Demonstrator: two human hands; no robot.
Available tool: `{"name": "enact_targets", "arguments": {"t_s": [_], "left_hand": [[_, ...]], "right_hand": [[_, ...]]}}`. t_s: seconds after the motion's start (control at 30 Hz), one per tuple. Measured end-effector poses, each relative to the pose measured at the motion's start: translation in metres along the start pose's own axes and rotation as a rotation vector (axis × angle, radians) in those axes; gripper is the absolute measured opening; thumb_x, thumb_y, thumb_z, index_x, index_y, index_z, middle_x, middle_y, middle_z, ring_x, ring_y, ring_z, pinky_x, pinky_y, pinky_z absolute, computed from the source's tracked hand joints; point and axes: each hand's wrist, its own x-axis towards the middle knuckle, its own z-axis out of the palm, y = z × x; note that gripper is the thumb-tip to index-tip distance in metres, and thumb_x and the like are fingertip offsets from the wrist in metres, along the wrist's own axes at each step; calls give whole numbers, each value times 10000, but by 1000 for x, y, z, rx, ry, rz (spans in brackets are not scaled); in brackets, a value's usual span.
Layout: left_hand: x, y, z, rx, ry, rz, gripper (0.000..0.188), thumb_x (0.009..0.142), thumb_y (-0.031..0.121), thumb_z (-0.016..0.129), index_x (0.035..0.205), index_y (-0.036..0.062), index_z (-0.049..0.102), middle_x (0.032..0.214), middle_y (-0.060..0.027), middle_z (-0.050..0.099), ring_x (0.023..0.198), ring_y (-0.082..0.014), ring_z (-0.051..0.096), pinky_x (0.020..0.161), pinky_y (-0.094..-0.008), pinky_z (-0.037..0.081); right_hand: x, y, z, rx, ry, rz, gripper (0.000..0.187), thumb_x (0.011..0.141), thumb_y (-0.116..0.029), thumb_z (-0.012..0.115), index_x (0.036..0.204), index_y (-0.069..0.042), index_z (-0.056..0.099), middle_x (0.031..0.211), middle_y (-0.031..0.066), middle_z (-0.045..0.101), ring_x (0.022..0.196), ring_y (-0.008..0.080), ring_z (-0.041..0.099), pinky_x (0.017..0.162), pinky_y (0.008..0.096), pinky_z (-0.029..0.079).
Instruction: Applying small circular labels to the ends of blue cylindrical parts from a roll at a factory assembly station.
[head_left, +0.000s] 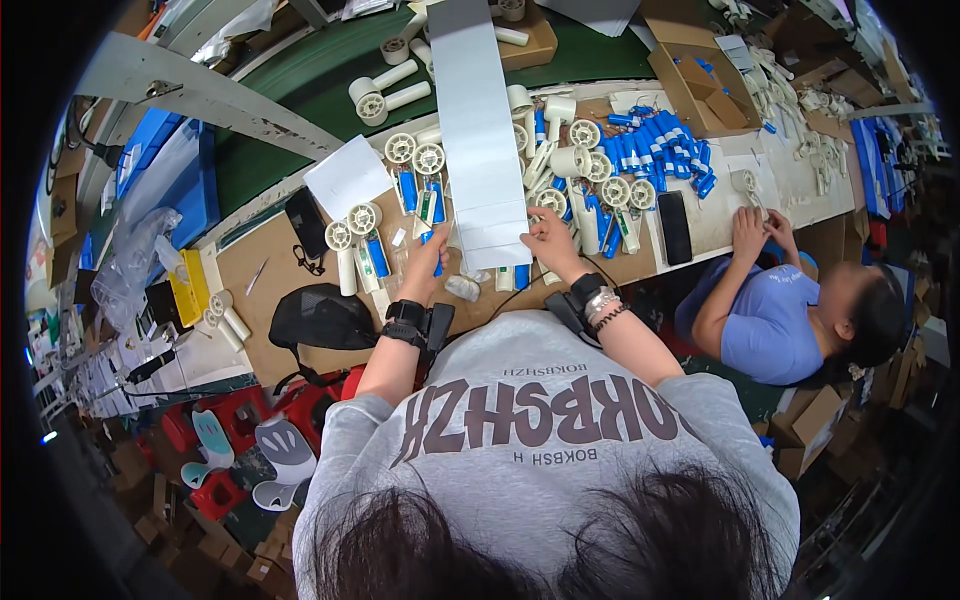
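Observation:
My left hand (pixel 428 264) is closed around the lower end of a handheld fan's open handle, which has a blue battery (pixel 439 266) and a small green circuit board (pixel 426 207). The fan's round cream grille (pixel 429 158) points away from me. My right hand (pixel 553 244) is pinched beside the lower right edge of a long pale grey panel (pixel 480 130); whatever its fingertips hold is too small to make out. The panel hides the table between my hands. Left of my left hand lie two more opened fans (pixel 364 218) with batteries.
Blue batteries (pixel 655 145) are heaped at the right, near cream fan parts (pixel 572 161) and a cardboard box (pixel 705 85). A black phone (pixel 675 227) lies before a co-worker (pixel 770 320) handling a part. A black cap (pixel 320 328) and another phone (pixel 306 222) are on the left.

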Motion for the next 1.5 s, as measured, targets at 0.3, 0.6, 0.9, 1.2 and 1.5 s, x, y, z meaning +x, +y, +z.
{"name": "enact_targets", "arguments": {"t_s": [0.3, 0.6, 0.9, 1.2, 1.5], "left_hand": [[-4, 28, 24, 129, -22, 134, 236, 759, 235, 686, 868, 64, 567, 612, 39, 478, 492, -62, 425, 447, -198, 331], [-29, 51, 57, 252, -123, 376, 266, 742, 113, 692, 972, 33, 585, 666, 48, 520, 544, -36, 444, 482, -187, 351], [-44, 53, 67, 276, -187, 505, 287, 761, 100, 665, 1033, 58, 583, 651, 88, 433, 548, -6, 379, 483, -168, 311], [-27, 41, 61, 610, -161, 938, 275, 753, 68, 646, 1020, 53, 580, 651, 55, 476, 545, -16, 391, 488, -167, 308], [-28, 46, 59, 246, -187, 439, 126, 779, 126, 617, 871, 40, 603, 562, 29, 480, 468, -48, 418, 445, -185, 307]], "right_hand": [[-15, -35, -32, 440, -253, 204, 463, 790, -24, 595, 1211, -28, 401, 742, -30, 550, 637, 58, 505, 556, 177, 403], [-6, -86, -34, -174, 250, -197, 375, 775, -73, 619, 1136, -77, 517, 897, 51, 566, 766, 119, 550, 659, 218, 440], [26, -129, 1, -449, 75, -725, 314, 709, -144, 657, 1014, -89, 605, 1001, 69, 556, 933, 252, 514, 820, 328, 436], [27, -112, -2, -482, 33, -741, 305, 690, -160, 673, 983, -98, 614, 961, 31, 573, 897, 214, 529, 762, 309, 459], [20, -102, 6, -412, 128, -705, 264, 707, -156, 662, 958, -94, 606, 945, 32, 586, 901, 208, 545, 728, 307, 473]]}}
